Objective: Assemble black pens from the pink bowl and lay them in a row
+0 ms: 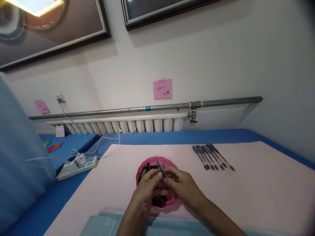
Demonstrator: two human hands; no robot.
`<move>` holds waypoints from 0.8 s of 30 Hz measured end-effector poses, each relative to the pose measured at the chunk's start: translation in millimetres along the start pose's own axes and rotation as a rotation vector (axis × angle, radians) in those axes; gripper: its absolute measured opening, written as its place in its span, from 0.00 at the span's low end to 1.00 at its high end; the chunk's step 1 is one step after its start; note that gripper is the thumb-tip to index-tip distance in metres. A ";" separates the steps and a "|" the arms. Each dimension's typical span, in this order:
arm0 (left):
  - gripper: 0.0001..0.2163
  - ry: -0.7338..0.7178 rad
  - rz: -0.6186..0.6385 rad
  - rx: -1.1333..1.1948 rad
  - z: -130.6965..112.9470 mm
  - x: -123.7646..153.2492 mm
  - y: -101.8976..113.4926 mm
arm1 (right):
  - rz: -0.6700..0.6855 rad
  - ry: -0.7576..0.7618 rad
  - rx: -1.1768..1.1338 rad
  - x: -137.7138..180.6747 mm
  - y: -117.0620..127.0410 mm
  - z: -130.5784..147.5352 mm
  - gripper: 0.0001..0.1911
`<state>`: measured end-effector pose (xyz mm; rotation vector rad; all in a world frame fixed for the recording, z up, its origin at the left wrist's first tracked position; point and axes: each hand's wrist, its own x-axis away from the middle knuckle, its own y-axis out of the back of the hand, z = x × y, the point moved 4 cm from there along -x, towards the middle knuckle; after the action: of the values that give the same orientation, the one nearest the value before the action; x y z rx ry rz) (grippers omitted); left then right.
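My left hand point(151, 185) and my right hand point(180, 183) meet above a pink basket point(169, 161). Between their closed fingertips is a slim pen point(158, 162), its pointed end tilted up and away from me. Fingers cover its lower part, so where each hand grips it is partly hidden. Dark and clear pen parts point(159, 200) lie in the basket, some of them behind my hands. To the right, several assembled-looking pens point(209, 157) with black ends lie side by side in a slanted row.
A pale pink sheet point(246, 193) covers the blue surface. On the left sits a power strip point(77, 167) with plugs and white cables. A blue curtain point(19, 157) hangs at far left. Light-blue cloth point(103, 224) lies at the near edge; a radiator point(147, 124) runs along the wall.
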<state>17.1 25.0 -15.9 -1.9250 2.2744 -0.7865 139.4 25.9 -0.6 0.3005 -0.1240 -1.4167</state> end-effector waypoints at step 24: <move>0.11 -0.096 -0.317 0.314 -33.8 -1.5 52.4 | 0.163 0.223 0.494 0.0 7.9 7.9 0.11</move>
<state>-42.3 42.6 -8.7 -2.1356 1.6914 -0.9879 144.8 25.7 9.2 0.8345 -0.3092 -1.1678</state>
